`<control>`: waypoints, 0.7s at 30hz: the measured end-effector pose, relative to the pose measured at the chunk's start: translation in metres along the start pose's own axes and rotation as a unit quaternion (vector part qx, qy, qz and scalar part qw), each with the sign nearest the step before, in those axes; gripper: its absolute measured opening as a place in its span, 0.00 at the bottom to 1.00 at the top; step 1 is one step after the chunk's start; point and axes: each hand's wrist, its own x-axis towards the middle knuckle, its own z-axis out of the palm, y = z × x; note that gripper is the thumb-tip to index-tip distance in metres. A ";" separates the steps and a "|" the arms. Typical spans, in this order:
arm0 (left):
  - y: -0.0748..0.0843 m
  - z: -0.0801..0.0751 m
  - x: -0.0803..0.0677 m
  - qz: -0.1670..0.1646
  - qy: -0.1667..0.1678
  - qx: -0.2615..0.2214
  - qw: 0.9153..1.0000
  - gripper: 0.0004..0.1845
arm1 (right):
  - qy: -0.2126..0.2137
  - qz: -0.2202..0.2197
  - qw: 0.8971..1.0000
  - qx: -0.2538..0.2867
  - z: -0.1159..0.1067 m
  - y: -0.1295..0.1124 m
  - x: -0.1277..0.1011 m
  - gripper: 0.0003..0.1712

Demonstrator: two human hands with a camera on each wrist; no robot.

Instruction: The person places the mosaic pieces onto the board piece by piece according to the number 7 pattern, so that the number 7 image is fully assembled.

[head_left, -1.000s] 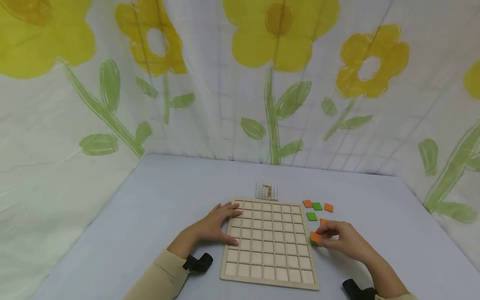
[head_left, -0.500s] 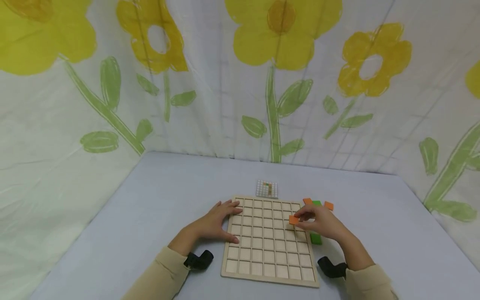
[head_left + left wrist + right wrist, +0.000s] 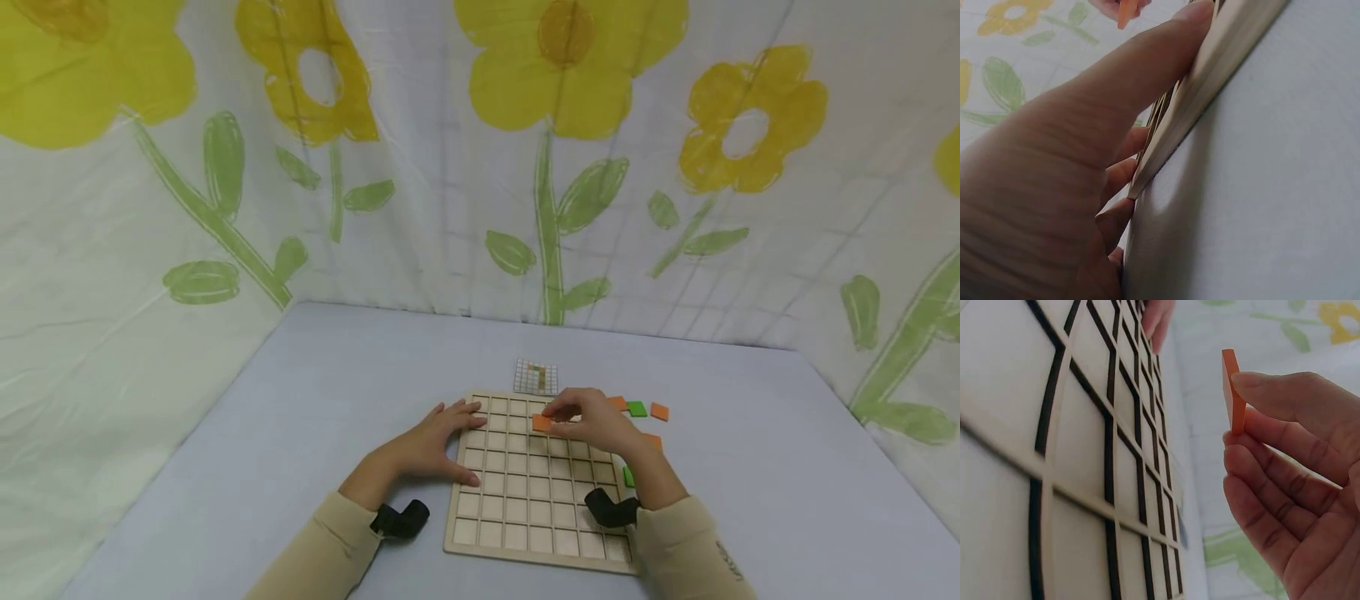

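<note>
The right hand (image 3: 596,425) pinches an orange tile (image 3: 542,422) between thumb and fingers (image 3: 1285,394), holding it just above the far rows of the wooden grid board (image 3: 540,479), a little right of the board's middle column. In the right wrist view the tile stands on edge, its flat faces turned sideways to the board and clear of the cells, so it is apart from the wood, not seated. The empty cells lie directly beneath and to the left of the pinching fingers; the tile would need to tip flat to match a cell.

The left hand (image 3: 435,446) rests spread on the board's left edge, fingers (image 3: 1147,69) straight and pressing the rim, holding nothing. It is the farther hand from the tile.

Right of the board, loose orange and green tiles (image 3: 637,409) lie on the worktop (image 3: 300,417). Just beyond the board's far edge sits a small pattern card (image 3: 536,377).
</note>
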 end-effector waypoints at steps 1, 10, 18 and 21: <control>0.000 0.000 0.000 0.000 -0.001 0.000 1.000 0.46 | -0.004 0.002 1.000 0.006 0.002 -0.001 0.003 0.13; -0.001 0.001 0.001 -0.012 -0.005 0.001 1.000 0.47 | -0.022 0.017 0.999 0.030 0.013 -0.008 0.019 0.13; -0.001 -0.001 0.000 -0.010 -0.003 -0.004 1.000 0.46 | -0.020 0.013 0.999 0.031 0.017 -0.013 0.028 0.11; 0.000 0.001 0.002 -0.006 -0.006 -0.010 1.000 0.46 | -0.027 0.021 0.999 0.032 0.017 -0.012 0.028 0.12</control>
